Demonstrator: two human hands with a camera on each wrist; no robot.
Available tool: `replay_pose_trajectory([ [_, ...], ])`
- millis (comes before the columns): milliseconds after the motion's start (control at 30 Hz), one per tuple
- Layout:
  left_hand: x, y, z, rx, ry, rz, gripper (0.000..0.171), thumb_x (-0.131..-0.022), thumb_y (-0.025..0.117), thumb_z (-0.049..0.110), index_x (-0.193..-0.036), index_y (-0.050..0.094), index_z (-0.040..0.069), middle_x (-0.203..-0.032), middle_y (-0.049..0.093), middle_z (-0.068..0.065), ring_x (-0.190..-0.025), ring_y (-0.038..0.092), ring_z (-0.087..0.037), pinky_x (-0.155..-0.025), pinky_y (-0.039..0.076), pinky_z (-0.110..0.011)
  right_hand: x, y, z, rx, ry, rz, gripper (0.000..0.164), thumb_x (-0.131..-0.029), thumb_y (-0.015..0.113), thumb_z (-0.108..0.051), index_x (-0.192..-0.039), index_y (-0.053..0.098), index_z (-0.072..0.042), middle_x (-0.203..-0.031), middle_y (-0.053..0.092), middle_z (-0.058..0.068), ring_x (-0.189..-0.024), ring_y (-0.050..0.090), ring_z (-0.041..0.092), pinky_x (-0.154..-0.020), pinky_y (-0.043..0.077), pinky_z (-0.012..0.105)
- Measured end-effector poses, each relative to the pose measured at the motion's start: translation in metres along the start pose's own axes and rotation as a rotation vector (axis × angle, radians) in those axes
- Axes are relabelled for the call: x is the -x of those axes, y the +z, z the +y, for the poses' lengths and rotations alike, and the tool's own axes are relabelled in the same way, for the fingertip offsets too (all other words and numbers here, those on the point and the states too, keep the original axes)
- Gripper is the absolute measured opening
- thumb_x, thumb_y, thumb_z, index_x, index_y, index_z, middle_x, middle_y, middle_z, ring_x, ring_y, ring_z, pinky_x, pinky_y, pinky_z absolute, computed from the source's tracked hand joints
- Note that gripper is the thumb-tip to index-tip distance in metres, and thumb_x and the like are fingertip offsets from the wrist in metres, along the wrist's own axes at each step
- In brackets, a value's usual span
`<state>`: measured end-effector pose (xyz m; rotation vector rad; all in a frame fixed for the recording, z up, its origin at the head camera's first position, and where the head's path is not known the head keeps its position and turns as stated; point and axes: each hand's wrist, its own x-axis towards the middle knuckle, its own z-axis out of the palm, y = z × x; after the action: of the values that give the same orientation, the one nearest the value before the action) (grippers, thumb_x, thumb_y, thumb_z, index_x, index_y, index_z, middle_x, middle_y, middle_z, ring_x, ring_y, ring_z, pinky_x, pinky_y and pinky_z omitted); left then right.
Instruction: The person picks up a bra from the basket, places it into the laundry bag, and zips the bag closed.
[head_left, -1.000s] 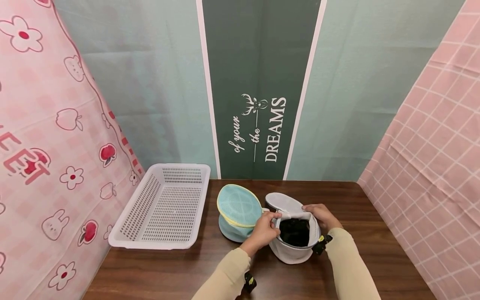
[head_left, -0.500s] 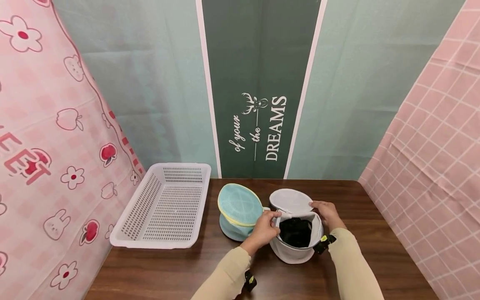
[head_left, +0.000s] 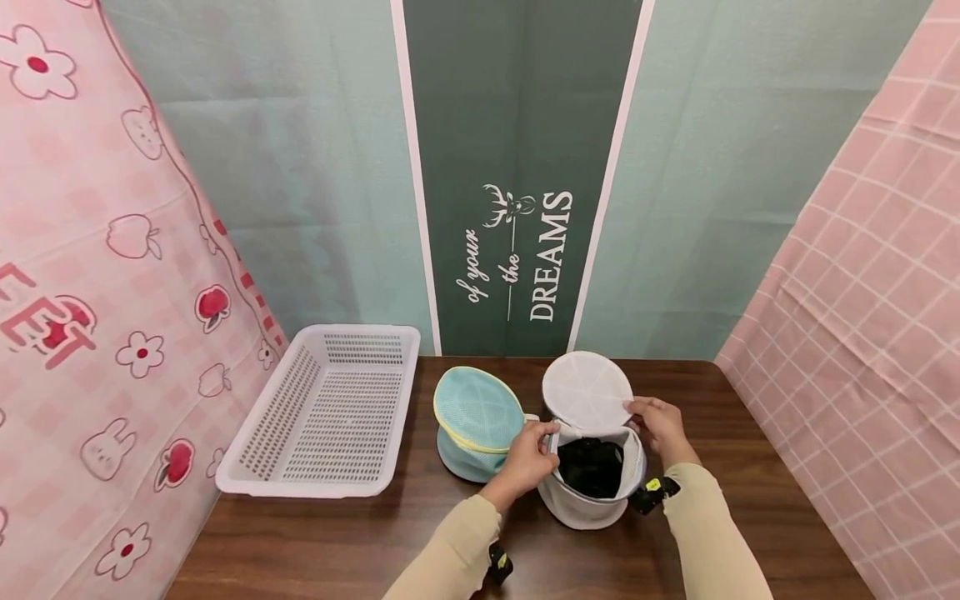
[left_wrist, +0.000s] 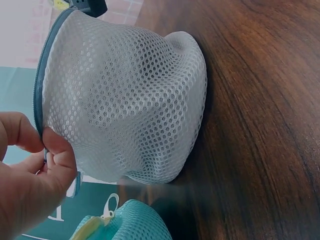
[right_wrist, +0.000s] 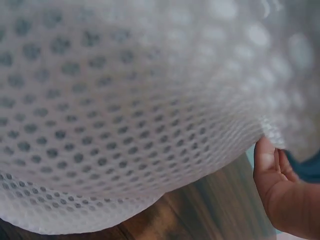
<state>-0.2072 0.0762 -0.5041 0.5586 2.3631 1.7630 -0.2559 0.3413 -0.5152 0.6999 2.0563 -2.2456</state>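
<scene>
A white mesh laundry bag (head_left: 581, 510) with a dark zipper rim stands on the table, its round lid (head_left: 587, 390) folded back on the far side. Black fabric (head_left: 591, 467) shows in its mouth. My left hand (head_left: 528, 458) pinches the near-left part of the rim between thumb and fingers; the left wrist view shows these fingertips on the zipper edge (left_wrist: 39, 95). At the lid's right edge, my right hand (head_left: 660, 425) pinches the border. Close mesh fills most of the right wrist view, with the right thumb and fingers (right_wrist: 270, 165) beside the bag's edge.
Just left of the white bag sits a blue mesh laundry bag (head_left: 480, 412) with yellow trim, its lid tilted. A white perforated plastic basket (head_left: 405, 400) stands farther left on the brown wooden table (head_left: 315, 550). Patterned cloths hang around the table's back and sides.
The white bag's lid has swung up and back, opening the mouth wider. My right hand has moved slightly to the right along with it, while the left hand has stayed at the rim.
</scene>
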Motion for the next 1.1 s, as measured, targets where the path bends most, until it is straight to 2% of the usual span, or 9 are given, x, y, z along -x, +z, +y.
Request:
replay_pose_trajectory([
  [200, 0.0, 0.0, -0.002, 0.024, -0.016, 0.003, 0.048, -0.073, 0.057, -0.013, -0.121, 0.057, -0.004, -0.094, 0.047, -0.006, -0.062, 0.037, -0.008, -0.053, 0.033, -0.022, 0.005, 0.004, -0.001, 0.023, -0.062, 0.052, 0.016, -0.086, 0.065, -0.008, -0.099, 0.058, -0.002, -0.074, 0.056, -0.001, -0.06, 0.054, 0.008, -0.055, 0.048, 0.021],
  [367, -0.001, 0.001, -0.005, 0.038, -0.016, 0.018, 0.05, -0.071, 0.057, -0.013, -0.12, 0.058, -0.003, -0.096, 0.048, -0.007, -0.062, 0.037, -0.007, -0.053, 0.033, -0.021, 0.008, 0.009, -0.001, 0.046, -0.211, 0.099, 0.013, -0.084, 0.067, -0.005, -0.091, 0.056, -0.001, -0.072, 0.055, -0.002, -0.056, 0.056, 0.007, -0.054, 0.05, 0.022],
  [533, -0.002, 0.0, -0.007, 0.04, -0.015, 0.035, 0.051, -0.068, 0.056, -0.014, -0.118, 0.059, -0.004, -0.094, 0.049, -0.009, -0.062, 0.039, -0.007, -0.053, 0.035, -0.021, 0.012, 0.013, -0.003, -0.056, -0.371, 0.125, 0.011, -0.081, 0.066, 0.003, -0.082, 0.057, -0.002, -0.067, 0.057, -0.002, -0.054, 0.056, 0.007, -0.052, 0.05, 0.021],
  [633, -0.002, -0.001, -0.006, 0.041, -0.012, 0.038, 0.052, -0.067, 0.056, -0.014, -0.118, 0.06, -0.004, -0.094, 0.049, -0.008, -0.063, 0.039, -0.007, -0.052, 0.035, -0.021, 0.013, 0.014, -0.004, -0.075, -0.462, 0.133, 0.012, -0.079, 0.068, 0.003, -0.081, 0.058, -0.004, -0.068, 0.057, -0.002, -0.056, 0.056, 0.007, -0.052, 0.05, 0.02],
  [700, -0.002, -0.002, -0.006, 0.043, -0.01, 0.038, 0.052, -0.067, 0.056, -0.014, -0.118, 0.06, -0.004, -0.094, 0.049, -0.008, -0.063, 0.039, -0.008, -0.052, 0.035, -0.022, 0.011, 0.014, -0.003, -0.08, -0.5, 0.123, 0.012, -0.079, 0.07, 0.0, -0.081, 0.06, -0.007, -0.07, 0.057, -0.002, -0.059, 0.056, 0.006, -0.053, 0.05, 0.02],
  [833, -0.002, -0.003, -0.006, 0.047, -0.012, 0.044, 0.051, -0.068, 0.057, -0.014, -0.118, 0.06, -0.003, -0.094, 0.049, -0.008, -0.064, 0.04, -0.008, -0.052, 0.036, -0.022, 0.013, 0.014, -0.002, -0.067, -0.516, 0.107, 0.013, -0.079, 0.072, -0.003, -0.082, 0.061, -0.008, -0.073, 0.057, -0.002, -0.062, 0.056, 0.006, -0.056, 0.051, 0.02],
  [967, -0.003, -0.003, -0.006, 0.055, -0.023, 0.059, 0.053, -0.067, 0.056, -0.014, -0.119, 0.059, -0.004, -0.095, 0.049, -0.009, -0.064, 0.041, -0.007, -0.051, 0.037, -0.021, 0.024, 0.018, -0.006, -0.001, -0.567, 0.127, 0.011, -0.078, 0.067, 0.005, -0.083, 0.057, 0.003, -0.071, 0.055, 0.0, -0.059, 0.055, 0.007, -0.054, 0.05, 0.021],
  [1100, -0.003, -0.004, -0.006, 0.07, -0.024, 0.072, 0.056, -0.065, 0.054, -0.014, -0.12, 0.057, -0.006, -0.096, 0.049, -0.01, -0.064, 0.04, -0.007, -0.052, 0.035, -0.02, 0.035, 0.02, -0.007, 0.131, -0.651, 0.208, 0.011, -0.076, 0.066, 0.01, -0.081, 0.057, 0.01, -0.066, 0.055, -0.002, -0.057, 0.054, 0.006, -0.051, 0.048, 0.017],
])
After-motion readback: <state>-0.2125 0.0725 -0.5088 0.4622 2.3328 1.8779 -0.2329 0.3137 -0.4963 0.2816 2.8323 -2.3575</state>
